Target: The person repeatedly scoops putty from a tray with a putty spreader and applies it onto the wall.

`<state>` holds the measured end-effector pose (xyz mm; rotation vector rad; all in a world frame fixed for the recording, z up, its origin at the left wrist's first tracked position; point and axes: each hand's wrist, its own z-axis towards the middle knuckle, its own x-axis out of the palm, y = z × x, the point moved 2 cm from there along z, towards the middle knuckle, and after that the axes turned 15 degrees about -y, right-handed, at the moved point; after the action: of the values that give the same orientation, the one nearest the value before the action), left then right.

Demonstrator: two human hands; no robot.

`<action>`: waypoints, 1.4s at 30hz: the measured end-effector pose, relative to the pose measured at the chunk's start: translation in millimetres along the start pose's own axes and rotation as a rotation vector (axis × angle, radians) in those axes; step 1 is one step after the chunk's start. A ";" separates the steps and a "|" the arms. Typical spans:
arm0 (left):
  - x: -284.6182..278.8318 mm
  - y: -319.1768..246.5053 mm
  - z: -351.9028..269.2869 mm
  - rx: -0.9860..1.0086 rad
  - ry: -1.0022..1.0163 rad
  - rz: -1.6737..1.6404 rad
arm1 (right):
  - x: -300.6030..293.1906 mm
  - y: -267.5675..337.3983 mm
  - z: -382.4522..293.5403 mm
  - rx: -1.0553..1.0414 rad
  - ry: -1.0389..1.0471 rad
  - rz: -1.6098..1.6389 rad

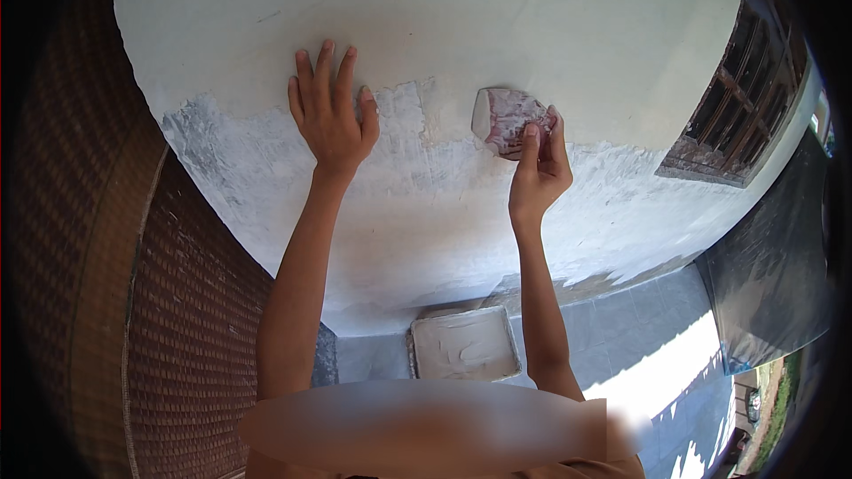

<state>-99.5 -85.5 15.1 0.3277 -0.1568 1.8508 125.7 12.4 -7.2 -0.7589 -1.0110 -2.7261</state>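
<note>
My left hand (336,110) rests flat against a pale wall (439,20), its fingers spread and nothing held. Between the thumb and fingers of my right hand (542,159) is a flat scraper-like piece (512,123), reddish and smeared with white filler, with a pale strip along its left side. It lies against or very close to the wall. Around both hands runs the ragged upper border of a white skim-coat patch (399,126), below the smoother cream paint. Some fingers of my right hand are hidden behind the piece and the palm.
A rectangular tray of pale paste (466,346) sits on the grey tiled floor (599,339) at the wall's foot. Woven matting (193,299) borders the left. To the right are a wooden-barred window (742,93) and a dark hanging sheet (765,259). Sunlight crosses the floor.
</note>
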 end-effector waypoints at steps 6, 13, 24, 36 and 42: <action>3.3 -1.1 0.7 0.003 -0.007 0.021 | -9.2 16.7 19.9 0.020 0.022 0.038; 1.6 2.7 -0.1 0.016 -0.024 0.020 | 0.5 0.3 27.4 -0.022 0.017 0.027; 3.4 2.3 0.2 -0.002 -0.045 -0.009 | 16.7 6.1 26.3 -0.042 0.080 0.029; 2.9 1.0 -0.5 0.026 -0.030 0.007 | 4.0 -20.0 -25.7 -0.036 0.182 0.006; 0.2 -0.2 4.2 0.034 -0.026 0.036 | -34.6 1.7 25.5 0.070 -0.082 0.072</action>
<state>-98.8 -86.4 19.2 0.3751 -0.1497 1.8866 166.5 25.9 -7.1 -0.8833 -1.0677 -2.6041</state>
